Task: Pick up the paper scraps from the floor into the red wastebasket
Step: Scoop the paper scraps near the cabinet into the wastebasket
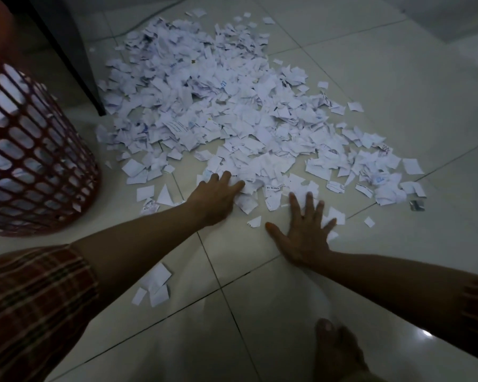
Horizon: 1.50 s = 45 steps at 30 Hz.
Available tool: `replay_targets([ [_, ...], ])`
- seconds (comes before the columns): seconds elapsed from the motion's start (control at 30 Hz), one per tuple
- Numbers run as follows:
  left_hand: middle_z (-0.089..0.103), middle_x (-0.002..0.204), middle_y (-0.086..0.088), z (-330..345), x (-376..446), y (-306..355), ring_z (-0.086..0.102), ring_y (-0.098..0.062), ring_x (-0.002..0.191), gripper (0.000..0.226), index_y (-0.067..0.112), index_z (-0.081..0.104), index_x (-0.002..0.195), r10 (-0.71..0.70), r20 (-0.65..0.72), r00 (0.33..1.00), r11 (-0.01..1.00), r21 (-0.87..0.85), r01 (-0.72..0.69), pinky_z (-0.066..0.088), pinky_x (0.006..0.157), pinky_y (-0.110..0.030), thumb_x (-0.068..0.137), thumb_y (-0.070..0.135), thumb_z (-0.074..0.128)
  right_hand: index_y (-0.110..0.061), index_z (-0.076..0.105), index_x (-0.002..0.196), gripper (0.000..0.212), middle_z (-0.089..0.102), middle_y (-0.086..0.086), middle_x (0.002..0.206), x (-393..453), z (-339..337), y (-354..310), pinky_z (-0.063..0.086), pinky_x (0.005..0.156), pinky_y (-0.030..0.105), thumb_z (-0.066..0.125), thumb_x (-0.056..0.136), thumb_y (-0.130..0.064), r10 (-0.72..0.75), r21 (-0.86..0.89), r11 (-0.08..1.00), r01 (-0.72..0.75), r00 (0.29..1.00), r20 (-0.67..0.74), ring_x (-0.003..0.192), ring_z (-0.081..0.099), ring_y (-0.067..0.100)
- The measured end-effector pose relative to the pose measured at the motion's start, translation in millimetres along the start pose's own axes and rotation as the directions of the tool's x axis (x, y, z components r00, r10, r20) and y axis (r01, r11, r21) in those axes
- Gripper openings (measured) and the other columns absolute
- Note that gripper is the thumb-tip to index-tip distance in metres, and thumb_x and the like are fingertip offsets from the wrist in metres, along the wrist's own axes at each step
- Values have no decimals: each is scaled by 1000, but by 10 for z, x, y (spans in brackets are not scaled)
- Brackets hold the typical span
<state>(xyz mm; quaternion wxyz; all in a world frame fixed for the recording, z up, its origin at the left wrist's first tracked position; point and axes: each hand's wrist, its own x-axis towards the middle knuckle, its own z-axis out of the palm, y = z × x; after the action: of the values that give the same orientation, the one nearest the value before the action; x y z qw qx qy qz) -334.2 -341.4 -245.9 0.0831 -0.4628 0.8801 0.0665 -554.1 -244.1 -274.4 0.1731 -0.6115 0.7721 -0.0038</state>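
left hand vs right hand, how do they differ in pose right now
The left hand has its fingers bent, their tips on the near edge of the paper scraps; the right hand lies flat with fingers spread wide. The left hand is nearer the red wastebasket; the right hand rests mostly on bare floor tile, touching a few loose scraps. Both are palm down, at the pile's near edge.

The floor [398, 86] is laid with large pale glossy tiles, their thin dark grout lines running diagonally across the view. The room is dim, and a small bright glint of light [424, 332] reflects off a tile at the lower right. A dark slanted furniture leg [75, 59] comes down from the upper left and meets the floor.
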Motion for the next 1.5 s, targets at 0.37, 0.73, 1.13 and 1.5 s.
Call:
replay_targets([
  [0.37, 27, 149, -15, -27, -296, -358, 43, -35, 123, 82, 17, 2, 153, -45, 21, 999, 993, -106, 47, 48, 93, -42, 93, 28, 57, -37, 3, 153, 103, -13, 7, 161, 588, -88, -731, 10, 109, 68, 46, 72, -85, -357, 12, 933, 359, 931, -82, 147, -6, 37],
  [0.73, 37, 143, -13, 49, -222, -484, 41, -30, 122, 72, 16, 17, 151, -167, -44, 985, 945, -293, 147, 43, 96, -41, 91, 16, 56, -40, 30, 147, 81, 25, 14, 154, 877, 118, -1041, 15, 107, 64, 28, 79, -83, -463, -162, 879, 449, 885, -56, 140, 21, 40],
  [1.13, -20, 160, -8, 344, 9, -421, -17, -39, 145, 113, 43, -15, 149, -212, 47, 976, 943, -252, 217, -3, 111, -64, 60, 94, 34, -7, 62, 101, 29, 49, 14, 90, 1209, -98, -802, 38, 66, 33, 55, 81, -28, -647, 98, 738, 668, 741, -179, 78, 48, 28],
  [1.5, 47, 125, -18, 274, 79, -380, 40, -36, 110, 51, 18, 52, 126, -179, -181, 967, 978, -140, 154, 44, 87, -44, 94, 56, 39, -3, 62, 96, 20, 53, 15, 85, 1219, -186, -783, 35, 61, 26, 67, 79, -12, -636, 130, 745, 654, 755, -160, 73, 55, 31],
])
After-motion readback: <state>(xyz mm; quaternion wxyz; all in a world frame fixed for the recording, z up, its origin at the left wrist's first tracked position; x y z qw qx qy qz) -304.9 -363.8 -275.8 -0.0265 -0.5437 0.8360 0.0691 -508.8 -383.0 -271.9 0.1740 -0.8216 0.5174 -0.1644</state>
